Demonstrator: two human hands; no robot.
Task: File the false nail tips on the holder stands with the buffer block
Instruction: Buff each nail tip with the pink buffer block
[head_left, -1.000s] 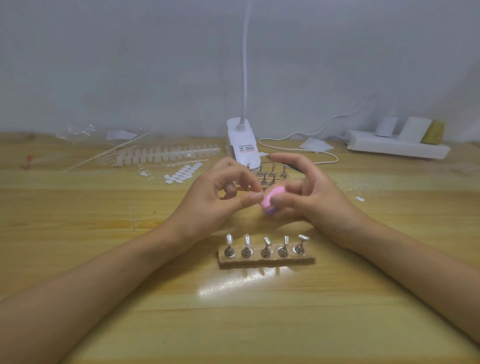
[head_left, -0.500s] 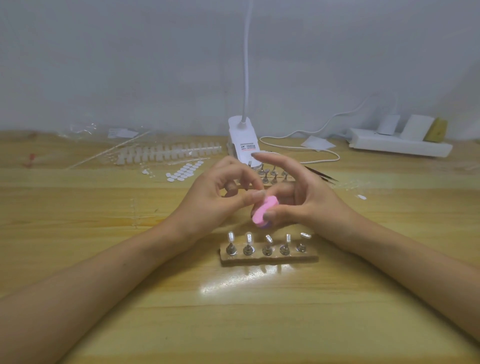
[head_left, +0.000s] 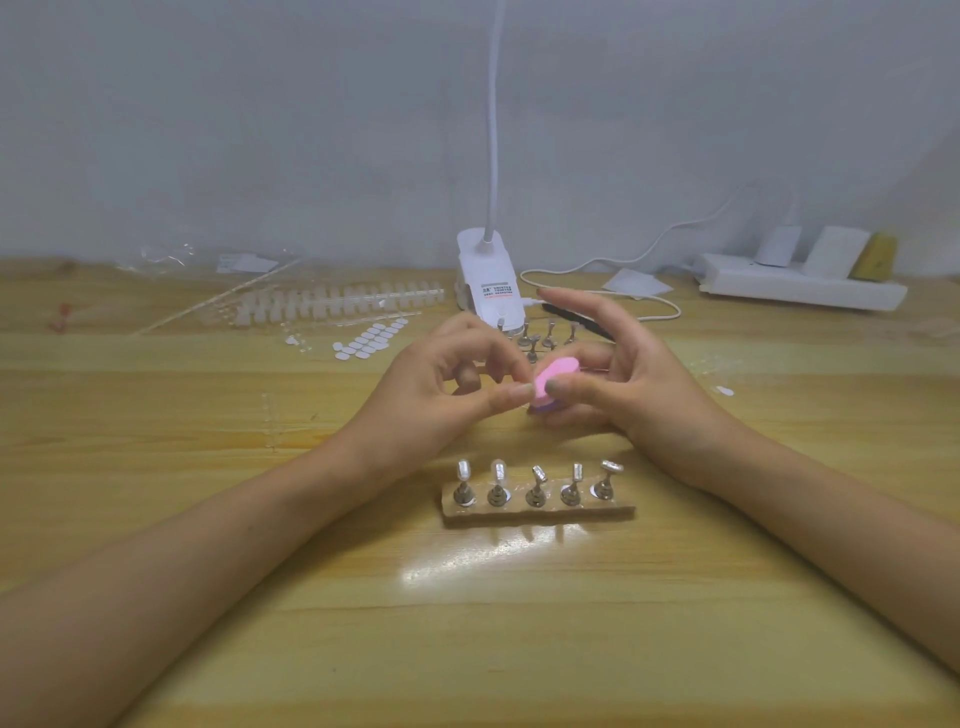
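Head: buffer block (head_left: 553, 382) in right hand (head_left: 634, 384)

The right hand (head_left: 631, 387) pinches the pink buffer block (head_left: 555, 380) against the curled left hand (head_left: 441, 402), beyond the holder stands (head_left: 537, 491).

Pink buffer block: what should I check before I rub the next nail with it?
1. Pink buffer block gripped firmly by right hand: ok.
2. What left hand pinches beside the block: cannot tell, fingers hide it.
3. Near holder flat on table, touched by neither hand: ok.
4. Five stands seated on that holder: ok.
5. Tip on every stand: cannot tell, too small.
6. Lamp base behind the hands, out of the way: ok.
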